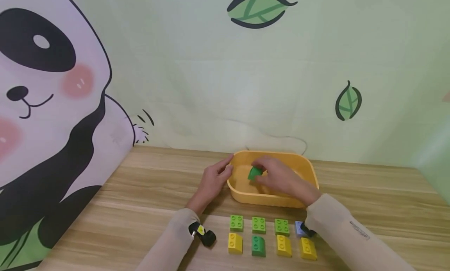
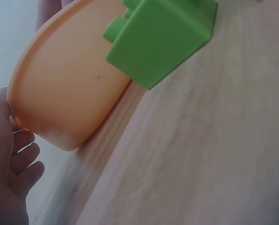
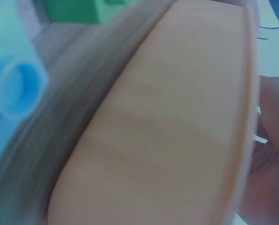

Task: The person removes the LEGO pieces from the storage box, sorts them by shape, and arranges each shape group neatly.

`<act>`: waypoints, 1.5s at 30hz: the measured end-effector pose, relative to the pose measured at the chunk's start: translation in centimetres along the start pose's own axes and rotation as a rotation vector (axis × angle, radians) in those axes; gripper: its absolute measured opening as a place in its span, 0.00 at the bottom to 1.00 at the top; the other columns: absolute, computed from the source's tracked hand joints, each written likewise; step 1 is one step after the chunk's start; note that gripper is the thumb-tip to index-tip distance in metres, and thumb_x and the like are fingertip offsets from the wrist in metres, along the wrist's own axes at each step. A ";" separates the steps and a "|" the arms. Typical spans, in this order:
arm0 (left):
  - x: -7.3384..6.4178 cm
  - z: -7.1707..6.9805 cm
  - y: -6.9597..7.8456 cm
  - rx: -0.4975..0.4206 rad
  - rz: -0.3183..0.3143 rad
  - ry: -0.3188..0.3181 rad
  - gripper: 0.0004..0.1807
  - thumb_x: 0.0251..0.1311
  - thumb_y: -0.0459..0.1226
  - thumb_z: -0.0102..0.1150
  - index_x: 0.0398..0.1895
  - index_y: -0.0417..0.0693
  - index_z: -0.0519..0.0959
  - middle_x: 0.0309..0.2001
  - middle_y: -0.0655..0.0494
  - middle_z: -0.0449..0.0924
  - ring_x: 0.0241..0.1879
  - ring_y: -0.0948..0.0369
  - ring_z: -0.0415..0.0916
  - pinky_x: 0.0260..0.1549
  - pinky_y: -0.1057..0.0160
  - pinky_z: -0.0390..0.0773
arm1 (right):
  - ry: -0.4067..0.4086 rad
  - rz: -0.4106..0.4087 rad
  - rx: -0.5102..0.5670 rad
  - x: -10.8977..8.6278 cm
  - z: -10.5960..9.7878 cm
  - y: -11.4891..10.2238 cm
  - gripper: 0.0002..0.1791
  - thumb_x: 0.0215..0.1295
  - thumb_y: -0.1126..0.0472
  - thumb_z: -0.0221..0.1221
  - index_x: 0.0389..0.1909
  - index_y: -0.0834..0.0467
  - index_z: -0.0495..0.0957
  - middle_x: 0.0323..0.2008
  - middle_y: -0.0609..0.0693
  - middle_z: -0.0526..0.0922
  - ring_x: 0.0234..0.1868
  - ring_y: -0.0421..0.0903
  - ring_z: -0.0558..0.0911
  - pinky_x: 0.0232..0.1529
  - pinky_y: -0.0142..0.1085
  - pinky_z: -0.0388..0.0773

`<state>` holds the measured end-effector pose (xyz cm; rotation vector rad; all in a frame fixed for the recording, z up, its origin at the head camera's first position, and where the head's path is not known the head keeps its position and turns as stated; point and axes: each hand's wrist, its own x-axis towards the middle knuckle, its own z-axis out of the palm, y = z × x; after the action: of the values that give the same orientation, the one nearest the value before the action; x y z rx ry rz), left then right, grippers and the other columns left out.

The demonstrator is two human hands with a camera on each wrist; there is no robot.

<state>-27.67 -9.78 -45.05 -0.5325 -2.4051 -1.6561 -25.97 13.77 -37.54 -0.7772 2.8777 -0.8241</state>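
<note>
My left hand (image 1: 214,179) grips the left rim of a yellow plastic tub (image 1: 277,199), its thumb and fingers at the edge. Inside the tub, my right hand (image 1: 277,175) pinches a green toy brick (image 1: 255,172) between thumb and fingers; the hand covers part of this brick. In the left wrist view, the left hand (image 2: 11,164) is at the tub's rim (image 2: 18,70). The right wrist view has the tub's outer wall (image 3: 153,117) in front, with the right hand (image 3: 273,154) partly hidden behind its rim.
Two rows of bricks lie before the tub: several light green bricks (image 1: 258,225) and a blue brick (image 1: 299,228) partly behind the right wrist's camera, then yellow bricks (image 1: 234,243) and a dark green brick (image 1: 258,246). Behind the wooden table (image 1: 168,173) hangs a panda-printed backdrop (image 1: 197,87).
</note>
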 end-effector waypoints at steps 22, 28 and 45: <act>-0.1 -0.1 0.2 0.001 -0.006 -0.006 0.25 0.79 0.39 0.57 0.75 0.44 0.75 0.72 0.51 0.74 0.71 0.47 0.71 0.71 0.47 0.71 | 0.218 -0.143 0.046 -4.7 -2.0 -0.4 0.17 0.71 0.67 0.64 0.58 0.67 0.84 0.46 0.53 0.81 0.44 0.48 0.82 0.51 0.49 0.88; -0.1 0.0 0.1 -0.003 0.002 -0.006 0.25 0.79 0.40 0.57 0.75 0.45 0.75 0.73 0.51 0.74 0.71 0.47 0.71 0.71 0.47 0.71 | 0.246 -0.183 0.066 -5.8 -2.3 -0.4 0.16 0.68 0.68 0.70 0.54 0.67 0.83 0.45 0.52 0.83 0.44 0.48 0.84 0.49 0.47 0.89; 0.0 0.0 0.1 0.024 -0.006 -0.018 0.25 0.80 0.40 0.56 0.75 0.44 0.74 0.73 0.52 0.73 0.72 0.48 0.71 0.70 0.48 0.72 | 0.287 -0.225 0.006 -8.8 -3.6 -0.3 0.13 0.63 0.69 0.74 0.46 0.60 0.85 0.42 0.45 0.84 0.41 0.46 0.84 0.46 0.48 0.89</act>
<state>-27.67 -9.80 -44.99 -0.5385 -2.4384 -1.6293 -18.82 19.49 -35.05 -1.0797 3.0698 -1.0467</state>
